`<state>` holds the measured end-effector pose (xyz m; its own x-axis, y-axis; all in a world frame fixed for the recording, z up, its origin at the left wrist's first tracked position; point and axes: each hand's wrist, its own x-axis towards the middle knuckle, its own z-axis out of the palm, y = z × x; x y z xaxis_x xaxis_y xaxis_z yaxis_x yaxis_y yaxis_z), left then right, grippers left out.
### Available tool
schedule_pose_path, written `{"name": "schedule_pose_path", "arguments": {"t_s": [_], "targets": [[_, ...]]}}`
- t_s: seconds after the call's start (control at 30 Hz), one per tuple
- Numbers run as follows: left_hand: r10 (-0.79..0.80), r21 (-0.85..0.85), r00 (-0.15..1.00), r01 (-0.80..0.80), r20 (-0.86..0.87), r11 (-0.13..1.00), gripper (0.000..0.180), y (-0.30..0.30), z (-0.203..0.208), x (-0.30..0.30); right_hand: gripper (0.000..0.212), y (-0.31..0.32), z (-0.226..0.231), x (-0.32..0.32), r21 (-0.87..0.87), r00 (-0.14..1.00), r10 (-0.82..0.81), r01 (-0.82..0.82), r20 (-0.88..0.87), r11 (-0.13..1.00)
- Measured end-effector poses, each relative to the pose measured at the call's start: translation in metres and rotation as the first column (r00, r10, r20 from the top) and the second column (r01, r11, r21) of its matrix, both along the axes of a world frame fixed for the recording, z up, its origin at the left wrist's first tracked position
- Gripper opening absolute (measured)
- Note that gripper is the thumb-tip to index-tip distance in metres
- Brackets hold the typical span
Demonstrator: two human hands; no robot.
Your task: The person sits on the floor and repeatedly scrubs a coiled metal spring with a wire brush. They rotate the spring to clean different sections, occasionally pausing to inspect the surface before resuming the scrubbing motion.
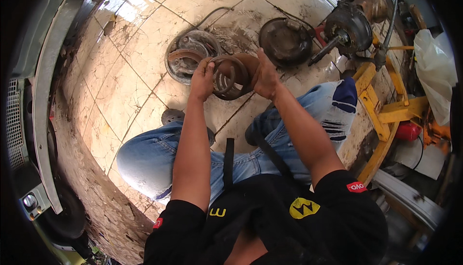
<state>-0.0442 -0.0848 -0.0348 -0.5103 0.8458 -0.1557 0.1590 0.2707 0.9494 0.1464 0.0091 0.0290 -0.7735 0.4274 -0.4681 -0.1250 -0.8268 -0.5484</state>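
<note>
Both hands clamp curved brake shoes (230, 76) | left hand (201, 79) on left rim, right hand (264, 76) on right | held between hands above tiled floor (125, 86), just before brake plate (189, 55) | opening faces viewer

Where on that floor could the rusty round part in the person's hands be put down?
Both hands, left hand and right hand, hold the rusty drum. Bare tiled floor lies to the left, between the backing plate and the vehicle bumper. On the right it is crowded: dark drum, axle hub, yellow stand.
</note>
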Motion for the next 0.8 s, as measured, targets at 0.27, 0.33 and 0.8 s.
{"name": "schedule_pose_path", "arguments": {"t_s": [0.27,0.33,0.8], "targets": [[0.223,0.07,0.966,-0.233,0.128,0.97,0.032,-0.008,-0.01,-0.004,0.071,-0.007,0.004,-0.007,0.133,0.998,0.028,-0.02,-0.062,0.991],[0.253,-0.024,0.949,-0.253,0.187,0.967,0.035,0.007,0.038,0.024,0.068,-0.014,-0.029,-0.002,0.067,0.985,0.059,-0.071,0.159,0.995],[0.485,-0.163,0.869,-0.467,0.097,0.869,0.035,0.02,0.038,0.05,0.065,-0.011,-0.04,0.002,0.04,0.999,-0.026,0.028,-0.034,0.999]]}}
